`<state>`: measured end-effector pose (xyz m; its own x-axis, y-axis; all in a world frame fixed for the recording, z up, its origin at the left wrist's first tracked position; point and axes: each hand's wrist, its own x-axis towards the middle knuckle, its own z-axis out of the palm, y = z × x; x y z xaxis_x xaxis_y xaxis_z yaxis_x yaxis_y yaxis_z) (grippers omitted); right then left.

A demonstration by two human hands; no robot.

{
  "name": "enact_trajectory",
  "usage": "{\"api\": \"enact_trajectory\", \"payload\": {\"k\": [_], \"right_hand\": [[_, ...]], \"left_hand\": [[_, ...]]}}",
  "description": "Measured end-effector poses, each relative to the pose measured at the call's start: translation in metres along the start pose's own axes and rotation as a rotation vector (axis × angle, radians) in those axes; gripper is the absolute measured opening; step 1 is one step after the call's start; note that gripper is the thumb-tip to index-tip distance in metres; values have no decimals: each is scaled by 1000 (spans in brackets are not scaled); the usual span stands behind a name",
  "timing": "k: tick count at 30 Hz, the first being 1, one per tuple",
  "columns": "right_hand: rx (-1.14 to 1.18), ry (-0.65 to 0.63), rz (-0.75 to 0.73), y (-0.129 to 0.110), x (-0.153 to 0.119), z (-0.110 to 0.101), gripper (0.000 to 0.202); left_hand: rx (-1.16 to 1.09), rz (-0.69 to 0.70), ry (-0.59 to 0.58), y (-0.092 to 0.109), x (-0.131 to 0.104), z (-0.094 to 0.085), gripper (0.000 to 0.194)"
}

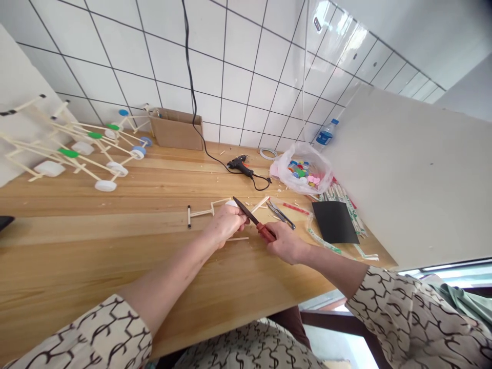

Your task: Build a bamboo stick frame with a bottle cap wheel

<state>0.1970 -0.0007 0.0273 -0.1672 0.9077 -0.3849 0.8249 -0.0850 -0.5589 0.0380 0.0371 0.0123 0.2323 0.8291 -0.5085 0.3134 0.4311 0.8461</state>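
Note:
My right hand [285, 243] is closed around the red handle of a file [249, 213], whose long dark blade tapers and points up to the left. Its blade crosses close over the fingers of my left hand [227, 223], which are pinched together. A white bottle cap [231, 203] shows just past those fingers, mostly hidden by them. Beside my left hand is a small frame of thin wooden sticks [202, 212] with a black-wrapped end piece. One loose stick [238, 239] lies under my left hand, and snips [281, 214] rest to the right.
Stick frames with cap wheels [103, 154] stand at the left by a cardboard box [177, 129]. Behind my hands lies a corded glue gun [240, 164]. To the right are a bag of caps [303, 169], a tape roll [268, 153], black sheet [335, 222] and water bottle [326, 133].

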Motion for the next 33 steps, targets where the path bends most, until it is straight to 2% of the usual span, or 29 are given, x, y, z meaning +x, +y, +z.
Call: {"api": "enact_trajectory", "payload": {"k": [3,7,10,18,33], "right_hand": [[17,-5,-5,-2,-1,-1,24],[42,-30,-8,-7,-7,-6,21],[66,-56,7,-9,-13,-10,17],[94,-73,60,-9,-11,-10,15],[63,-53,32,-3,-3,-4,22]], "left_hand": [[-14,31,5,-1,-1,-1,33],[-45,95,25,-3,-3,-1,15],[-76,148,55,-5,-3,0,25],[-89,205,129,-5,-2,-2,25],[-66,184,130,-7,2,3,25]]}}
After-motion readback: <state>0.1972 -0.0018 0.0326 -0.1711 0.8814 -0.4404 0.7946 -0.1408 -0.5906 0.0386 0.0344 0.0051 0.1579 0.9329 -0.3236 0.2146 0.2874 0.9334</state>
